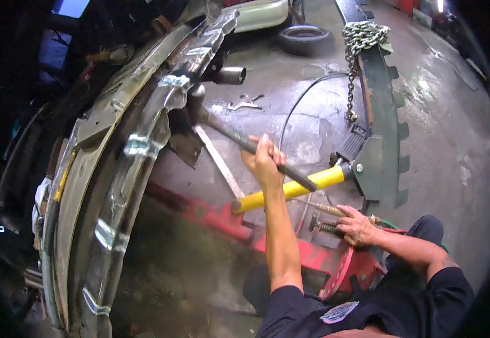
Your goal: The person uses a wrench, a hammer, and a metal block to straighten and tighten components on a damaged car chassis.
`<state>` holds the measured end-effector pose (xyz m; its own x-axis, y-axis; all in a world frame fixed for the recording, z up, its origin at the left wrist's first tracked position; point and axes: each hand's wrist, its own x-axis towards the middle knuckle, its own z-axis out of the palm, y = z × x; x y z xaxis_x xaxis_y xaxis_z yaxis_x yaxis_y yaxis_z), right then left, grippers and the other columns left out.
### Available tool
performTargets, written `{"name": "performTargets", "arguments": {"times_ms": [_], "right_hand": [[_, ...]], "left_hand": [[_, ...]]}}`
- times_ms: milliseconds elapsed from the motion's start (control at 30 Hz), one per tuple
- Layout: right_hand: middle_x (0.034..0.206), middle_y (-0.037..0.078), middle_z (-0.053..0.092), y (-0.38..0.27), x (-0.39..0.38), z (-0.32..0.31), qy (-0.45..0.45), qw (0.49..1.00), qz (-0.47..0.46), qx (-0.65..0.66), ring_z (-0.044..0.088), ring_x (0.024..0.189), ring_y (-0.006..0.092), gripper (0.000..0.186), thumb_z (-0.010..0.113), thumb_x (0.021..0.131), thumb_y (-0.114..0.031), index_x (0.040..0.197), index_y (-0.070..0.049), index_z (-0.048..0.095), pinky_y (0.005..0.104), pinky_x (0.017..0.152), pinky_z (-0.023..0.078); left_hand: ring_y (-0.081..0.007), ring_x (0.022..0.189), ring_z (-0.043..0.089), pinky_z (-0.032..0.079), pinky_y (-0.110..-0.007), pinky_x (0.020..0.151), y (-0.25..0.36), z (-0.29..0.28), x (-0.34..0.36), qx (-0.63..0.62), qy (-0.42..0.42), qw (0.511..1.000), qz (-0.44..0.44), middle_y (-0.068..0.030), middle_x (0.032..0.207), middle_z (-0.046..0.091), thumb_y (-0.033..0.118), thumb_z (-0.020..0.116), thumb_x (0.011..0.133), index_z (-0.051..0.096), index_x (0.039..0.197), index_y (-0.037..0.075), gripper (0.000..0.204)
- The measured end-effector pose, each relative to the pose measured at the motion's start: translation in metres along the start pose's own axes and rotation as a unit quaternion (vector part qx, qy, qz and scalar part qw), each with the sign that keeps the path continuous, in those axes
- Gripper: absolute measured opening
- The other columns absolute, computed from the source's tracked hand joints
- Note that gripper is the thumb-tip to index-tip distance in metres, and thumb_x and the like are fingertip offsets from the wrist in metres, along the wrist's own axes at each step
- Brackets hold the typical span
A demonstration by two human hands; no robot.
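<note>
My left hand (264,160) is wrapped round the dark handle of a hammer (228,130). The hammer's head lies up and to the left, close against the inner edge of a long, crumpled metal panel (135,152); I cannot tell whether they touch. My right hand (356,226) grips a brass gas torch (330,209), its thin tube pointing left. Green and red hoses (390,226) run from the torch's rear, past my right wrist. Between my hands and the panel, a yellow hydraulic ram (295,187) lies at a slant, just beyond the torch.
A red steel frame (295,253) crosses below the ram. At right rises a dark green notched beam (384,112) with a chain (363,36) wrapped round it. A tire (306,39), metal hand tools (246,103), a flat bar (218,160) and a black hose (295,101) are on the floor.
</note>
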<state>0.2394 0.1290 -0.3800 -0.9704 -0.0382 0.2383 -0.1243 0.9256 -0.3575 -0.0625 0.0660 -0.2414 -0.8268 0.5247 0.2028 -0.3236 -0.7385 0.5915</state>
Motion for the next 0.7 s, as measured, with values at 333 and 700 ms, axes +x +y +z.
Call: {"name": "performTargets", "arguments": {"times_ms": [333,700], "right_hand": [[0.110,0.012,0.061,-0.004,0.000,0.003,0.009,1.000,-0.011,-0.009,0.040,0.138,0.0432,0.029,0.068,0.067,-0.010,0.095,-0.005,0.066,0.0587,0.110,0.038],[0.108,0.013,0.061,0.000,-0.002,-0.001,0.000,1.000,-0.004,0.001,0.041,0.136,0.0449,0.031,0.067,0.066,-0.010,0.097,-0.005,0.066,0.0591,0.112,0.036]], "left_hand": [[-0.0084,0.042,0.038,0.036,-0.027,0.036,-0.001,-0.058,0.000,-0.034,0.182,0.982,0.029,0.0008,0.061,0.041,0.006,0.056,0.093,0.043,0.088,0.012,0.015],[-0.0085,0.039,0.044,0.035,-0.026,0.034,-0.034,0.033,-0.043,0.230,-0.084,0.969,0.022,0.0002,0.061,0.048,0.001,0.066,0.090,0.045,0.090,0.011,0.023]]}}
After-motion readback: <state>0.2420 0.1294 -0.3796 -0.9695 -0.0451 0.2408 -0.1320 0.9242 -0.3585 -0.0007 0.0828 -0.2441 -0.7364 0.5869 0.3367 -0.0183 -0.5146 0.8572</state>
